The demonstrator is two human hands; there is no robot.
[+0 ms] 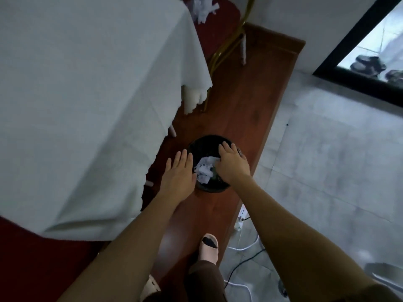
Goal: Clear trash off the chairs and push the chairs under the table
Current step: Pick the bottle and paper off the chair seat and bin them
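A black trash bin [204, 142] stands on the wooden floor beside the table with the white cloth [87, 94]. Crumpled white paper [204, 171] lies inside the bin. My left hand [178, 175] hovers flat over the bin's left rim, fingers spread and holding nothing. My right hand [232, 165] is over the bin's right side, palm down, its fingers touching the paper. A red chair [220, 29] with a gold frame stands at the table's far end, with more white paper scraps [204, 7] on its seat. Another red seat [32, 262] shows at the lower left, partly under the cloth.
A white power strip [241, 216] with cables lies at the edge of the wooden floor on the right. Grey tiled floor [327, 171] stretches beyond it. My slippered foot [209, 245] is just behind the bin. A black-framed glass door [353, 51] is at the upper right.
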